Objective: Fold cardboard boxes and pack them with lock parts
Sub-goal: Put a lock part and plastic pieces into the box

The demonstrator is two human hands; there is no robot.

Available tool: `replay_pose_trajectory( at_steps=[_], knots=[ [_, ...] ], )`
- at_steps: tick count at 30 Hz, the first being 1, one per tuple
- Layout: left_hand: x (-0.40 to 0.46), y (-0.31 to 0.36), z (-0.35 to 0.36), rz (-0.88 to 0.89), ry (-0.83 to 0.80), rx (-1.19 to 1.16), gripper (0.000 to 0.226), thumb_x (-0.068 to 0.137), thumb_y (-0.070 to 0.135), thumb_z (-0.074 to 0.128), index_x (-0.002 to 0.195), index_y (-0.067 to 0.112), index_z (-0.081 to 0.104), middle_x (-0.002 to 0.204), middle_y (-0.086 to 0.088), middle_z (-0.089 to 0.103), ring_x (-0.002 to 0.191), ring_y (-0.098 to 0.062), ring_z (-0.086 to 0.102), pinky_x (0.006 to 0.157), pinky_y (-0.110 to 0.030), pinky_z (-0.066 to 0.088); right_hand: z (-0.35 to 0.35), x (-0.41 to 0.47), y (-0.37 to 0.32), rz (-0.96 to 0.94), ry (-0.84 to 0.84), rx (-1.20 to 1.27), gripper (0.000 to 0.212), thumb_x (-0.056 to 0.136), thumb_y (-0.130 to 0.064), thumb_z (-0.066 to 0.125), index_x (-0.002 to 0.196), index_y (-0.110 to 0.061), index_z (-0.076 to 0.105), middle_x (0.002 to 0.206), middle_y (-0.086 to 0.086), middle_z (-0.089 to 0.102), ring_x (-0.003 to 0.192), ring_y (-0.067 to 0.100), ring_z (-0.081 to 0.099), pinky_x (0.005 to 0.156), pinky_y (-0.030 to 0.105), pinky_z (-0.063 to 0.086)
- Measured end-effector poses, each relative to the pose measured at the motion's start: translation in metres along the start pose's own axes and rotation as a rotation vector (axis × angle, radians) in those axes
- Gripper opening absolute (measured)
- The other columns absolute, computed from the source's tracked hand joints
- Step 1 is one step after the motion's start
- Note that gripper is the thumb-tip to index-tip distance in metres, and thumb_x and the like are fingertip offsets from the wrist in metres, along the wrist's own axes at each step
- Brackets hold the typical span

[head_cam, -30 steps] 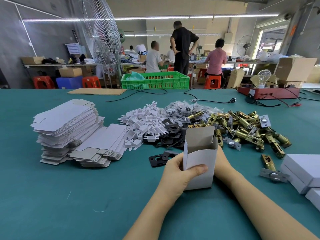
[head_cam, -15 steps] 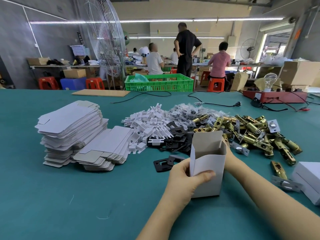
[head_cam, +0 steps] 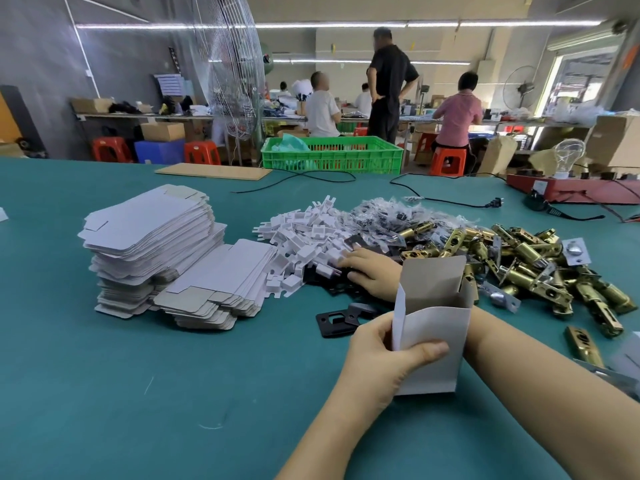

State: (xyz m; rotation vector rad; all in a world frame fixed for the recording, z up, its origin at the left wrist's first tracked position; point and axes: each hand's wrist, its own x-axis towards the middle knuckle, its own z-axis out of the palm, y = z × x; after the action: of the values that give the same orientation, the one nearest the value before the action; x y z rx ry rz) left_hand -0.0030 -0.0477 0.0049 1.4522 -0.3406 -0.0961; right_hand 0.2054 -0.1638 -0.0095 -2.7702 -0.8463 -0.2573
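While the left hand (head_cam: 377, 355) gripped the folded white box (head_cam: 431, 336) upright on the green table (head_cam: 138, 393), thumb across its front and top flaps open, the right hand (head_cam: 372, 273) reached behind it onto the black plates (head_cam: 334, 278) beside the white plastic clips (head_cam: 304, 242), fingers lying fairly flat; whether they had pinched a part I could not tell. I judged folding finished and packing just begun. Next I would need one piece lifted clear and dropped through the open top. Room was tight there: the brass latches (head_cam: 512, 261) crowded the box's right, the flat box blanks (head_cam: 152, 244) sat well left, and a loose black plate (head_cam: 337, 320) lay just beside the box. Open table lay nearer me.
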Motion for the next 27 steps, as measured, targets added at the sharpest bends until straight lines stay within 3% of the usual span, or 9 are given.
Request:
replay_pose_trajectory(
  at_steps=[3, 6, 9, 12, 19, 22, 23, 25, 27],
  knots=[
    [0.0, -0.001, 0.0, -0.01, -0.002, 0.019, 0.024, 0.065, 0.032, 0.082, 0.085, 0.043, 0.075, 0.095, 0.005, 0.075, 0.093, -0.017, 0.069, 0.086, -0.038, 0.058, 0.003, -0.011, -0.006, 0.003, 0.038, 0.049, 0.036, 0.099, -0.038, 0.044, 0.125, -0.017, 0.056, 0.12, -0.008, 0.055, 0.119, 0.006, 0.051, 0.09, 0.008, 0.029],
    [0.0, 0.0, 0.0, -0.019, 0.009, 0.002, 0.025, 0.066, 0.03, 0.082, 0.085, 0.043, 0.075, 0.095, 0.006, 0.075, 0.094, -0.017, 0.069, 0.086, -0.037, 0.056, -0.015, -0.036, -0.018, 0.108, 0.195, 0.336, 0.044, 0.089, -0.059, 0.048, 0.126, -0.037, 0.053, 0.115, -0.031, 0.051, 0.109, -0.019, 0.046, 0.088, -0.001, 0.031],
    [0.0, -0.001, 0.0, -0.033, 0.02, -0.008, 0.024, 0.069, 0.023, 0.084, 0.084, 0.04, 0.075, 0.096, 0.005, 0.075, 0.093, -0.015, 0.068, 0.083, -0.033, 0.056, -0.038, -0.058, -0.019, 0.239, 0.405, 0.736, 0.032, 0.089, -0.016, 0.068, 0.119, -0.021, 0.061, 0.111, -0.007, 0.065, 0.103, 0.003, 0.062, 0.087, 0.013, 0.049],
    [-0.001, 0.0, -0.001, -0.052, 0.014, -0.044, 0.023, 0.072, 0.018, 0.083, 0.089, 0.032, 0.075, 0.097, 0.003, 0.076, 0.094, -0.018, 0.069, 0.083, -0.033, 0.056, -0.065, -0.09, -0.029, 0.414, 0.478, 0.85, 0.015, 0.09, -0.003, 0.061, 0.098, -0.011, 0.069, 0.099, 0.007, 0.07, 0.09, 0.024, 0.065, 0.078, 0.031, 0.055],
    [-0.006, 0.007, 0.001, -0.048, -0.021, -0.037, 0.027, 0.07, 0.016, 0.083, 0.095, 0.023, 0.074, 0.098, -0.004, 0.076, 0.096, -0.026, 0.07, 0.087, -0.043, 0.057, -0.095, -0.133, -0.056, 0.332, 0.114, 0.491, 0.011, 0.087, 0.004, 0.061, 0.095, -0.003, 0.061, 0.098, 0.009, 0.063, 0.097, 0.029, 0.058, 0.092, 0.041, 0.048],
    [-0.005, 0.008, 0.001, -0.031, -0.025, -0.041, 0.024, 0.071, 0.013, 0.083, 0.088, 0.029, 0.075, 0.092, 0.002, 0.076, 0.086, -0.015, 0.07, 0.078, -0.032, 0.059, -0.089, -0.137, -0.061, 0.327, -0.069, 0.535, 0.017, 0.087, 0.01, 0.059, 0.104, 0.012, 0.058, 0.098, 0.021, 0.058, 0.089, 0.035, 0.054, 0.075, 0.024, 0.046],
    [-0.005, 0.008, 0.001, -0.027, -0.026, -0.044, 0.025, 0.074, 0.009, 0.083, 0.087, 0.03, 0.075, 0.089, 0.004, 0.076, 0.082, -0.01, 0.069, 0.074, -0.027, 0.058, -0.085, -0.137, -0.063, 0.347, -0.093, 0.556, 0.008, 0.088, 0.01, 0.057, 0.094, 0.006, 0.06, 0.088, 0.014, 0.056, 0.079, 0.027, 0.05, 0.066, 0.018, 0.045],
    [-0.005, 0.007, 0.0, -0.026, -0.022, -0.052, 0.027, 0.076, 0.006, 0.081, 0.086, 0.03, 0.075, 0.086, 0.008, 0.075, 0.078, -0.004, 0.068, 0.068, -0.02, 0.054, -0.074, -0.134, -0.06, 0.396, -0.058, 0.59, 0.035, 0.09, 0.011, 0.053, 0.068, -0.015, 0.049, 0.067, -0.002, 0.044, 0.064, 0.007, 0.039, 0.052, 0.006, 0.037],
    [-0.005, 0.008, 0.0, -0.025, -0.018, -0.053, 0.028, 0.076, 0.007, 0.082, 0.087, 0.031, 0.074, 0.084, 0.011, 0.075, 0.076, -0.001, 0.068, 0.066, -0.016, 0.052, -0.067, -0.136, -0.057, 0.406, -0.01, 0.55, 0.044, 0.089, 0.011, 0.055, 0.063, -0.022, 0.041, 0.063, -0.009, 0.041, 0.06, 0.001, 0.037, 0.052, -0.001, 0.035]
  ],
)
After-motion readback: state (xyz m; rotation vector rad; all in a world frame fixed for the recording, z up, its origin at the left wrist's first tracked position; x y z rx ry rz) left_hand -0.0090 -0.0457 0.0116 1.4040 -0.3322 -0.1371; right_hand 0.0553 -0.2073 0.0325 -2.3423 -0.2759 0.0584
